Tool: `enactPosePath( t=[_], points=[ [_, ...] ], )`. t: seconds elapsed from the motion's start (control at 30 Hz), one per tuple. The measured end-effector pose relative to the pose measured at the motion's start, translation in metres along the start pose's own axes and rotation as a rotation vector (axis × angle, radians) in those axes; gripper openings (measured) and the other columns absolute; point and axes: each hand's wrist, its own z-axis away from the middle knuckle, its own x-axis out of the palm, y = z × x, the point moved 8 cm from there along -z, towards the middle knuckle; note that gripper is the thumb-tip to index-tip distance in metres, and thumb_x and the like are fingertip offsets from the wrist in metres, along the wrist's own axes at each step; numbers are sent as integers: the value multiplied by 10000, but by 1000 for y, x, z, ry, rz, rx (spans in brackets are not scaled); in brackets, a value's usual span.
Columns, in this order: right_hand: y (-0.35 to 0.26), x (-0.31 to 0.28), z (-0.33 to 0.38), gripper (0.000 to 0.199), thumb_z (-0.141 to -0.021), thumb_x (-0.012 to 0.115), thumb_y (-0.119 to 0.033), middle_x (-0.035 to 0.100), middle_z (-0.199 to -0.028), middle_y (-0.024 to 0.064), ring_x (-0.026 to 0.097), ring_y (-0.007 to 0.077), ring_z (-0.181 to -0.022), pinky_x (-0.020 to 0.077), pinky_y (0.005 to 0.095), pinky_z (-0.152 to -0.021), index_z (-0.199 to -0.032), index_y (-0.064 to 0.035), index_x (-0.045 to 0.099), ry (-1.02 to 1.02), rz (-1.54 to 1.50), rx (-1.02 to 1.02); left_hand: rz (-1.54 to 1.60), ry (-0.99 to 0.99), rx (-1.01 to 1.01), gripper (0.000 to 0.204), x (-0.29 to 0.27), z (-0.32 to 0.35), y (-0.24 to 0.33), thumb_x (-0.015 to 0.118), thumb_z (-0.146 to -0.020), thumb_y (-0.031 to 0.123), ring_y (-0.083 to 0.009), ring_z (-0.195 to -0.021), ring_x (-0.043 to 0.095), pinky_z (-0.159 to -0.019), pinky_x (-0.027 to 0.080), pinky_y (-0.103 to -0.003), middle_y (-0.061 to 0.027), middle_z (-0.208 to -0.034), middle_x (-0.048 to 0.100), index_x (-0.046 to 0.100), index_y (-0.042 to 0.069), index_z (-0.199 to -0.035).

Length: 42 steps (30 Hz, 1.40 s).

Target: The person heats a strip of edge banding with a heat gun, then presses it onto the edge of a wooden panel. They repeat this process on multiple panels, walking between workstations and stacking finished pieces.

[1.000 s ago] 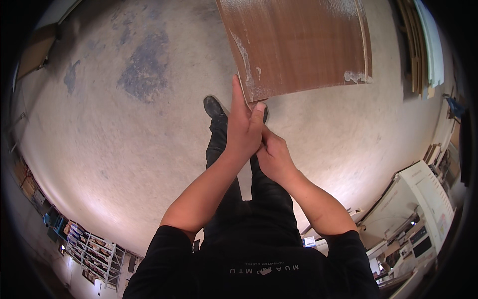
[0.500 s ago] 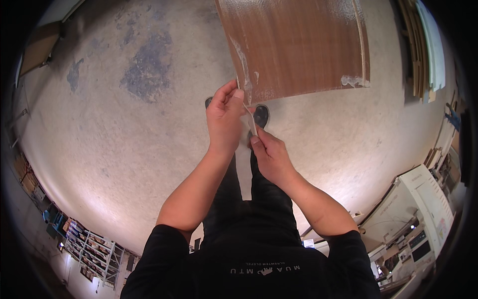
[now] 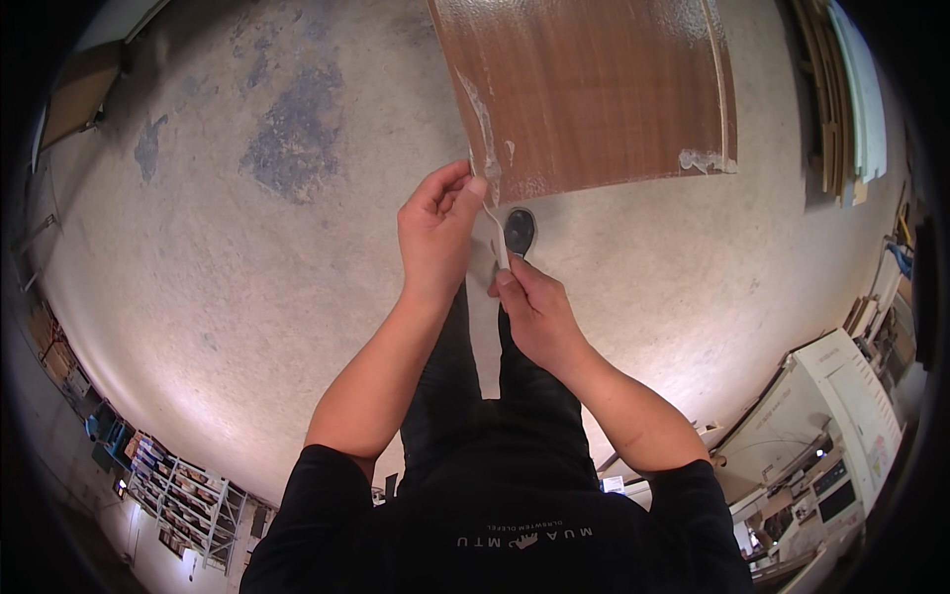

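A brown wood-grain panel (image 3: 594,109) with a glossy, film-like surface extends away from me at the top. Loose, wrinkled clear film (image 3: 485,129) runs along its left edge. At the panel's near left corner my left hand (image 3: 430,233) is closed, thumb and fingers pinching the end of a thin, pale strip (image 3: 502,247). This strip, perhaps tape or folded film, hangs from there down to my right hand (image 3: 539,307). My right hand is closed too, its thumb pressing the strip's lower part against the fingers. The exact grip under the left thumb is hidden.
Beneath me is a concrete floor (image 3: 257,297) with dark blue stains. One black shoe (image 3: 520,230) shows just below the panel's near edge. Boards (image 3: 841,109) stand at the far right, a pale cabinet-like machine (image 3: 841,396) at the lower right, a loaded rack (image 3: 188,505) at the lower left.
My left hand has shifted slightly left and now covers the shoe that showed beside it. My right hand and the panel have hardly moved; the strip still spans both hands.
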Motion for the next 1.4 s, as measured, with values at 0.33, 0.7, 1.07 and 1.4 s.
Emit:
enactPosePath(
  t=[0.33, 0.7, 1.07, 1.4],
  points=[
    [-2, 3, -1, 389, -1010, 468, -161, 663, -908, 189, 669, 289, -852, 509, 367, -783, -1378, -40, 510, 11, -6, -47, -40, 28, 46, 319, 2, -1, 5, 690, -910, 74, -85, -890, 625, -818, 496, -222, -62, -1009, 681, 627, -61, -1192],
    [-3, 5, -3, 366, -1000, 449, -111, 643, -880, 157, 623, 255, -800, 496, 348, -749, -1347, -18, 518, 22, -31, -69, -297, -17, 365, 482, 10, 12, 14, 684, -897, 73, -152, -893, 687, -807, 532, -263, -152, -1046, 697, 541, -49, -1342],
    [-2, 8, -6, 448, -983, 489, -110, 650, -1112, 242, 646, 366, -1070, 500, 393, -885, -1429, -78, 451, -73, -69, -19, -306, -124, 239, 583, 20, 24, -1, 587, -950, -27, -131, -972, 671, -823, 526, -237, -136, -1276, 613, 349, -37, -1483],
    [14, -26, 3, 387, -936, 592, -21, 685, -1111, 126, 643, 179, -1035, 488, 299, -912, -1322, -26, 569, 124, 129, -164, -177, -150, 183, 548, 22, 26, -1, 504, -998, 16, -189, -976, 677, -791, 539, -265, -130, -1289, 571, 310, -10, -1510]
  ],
)
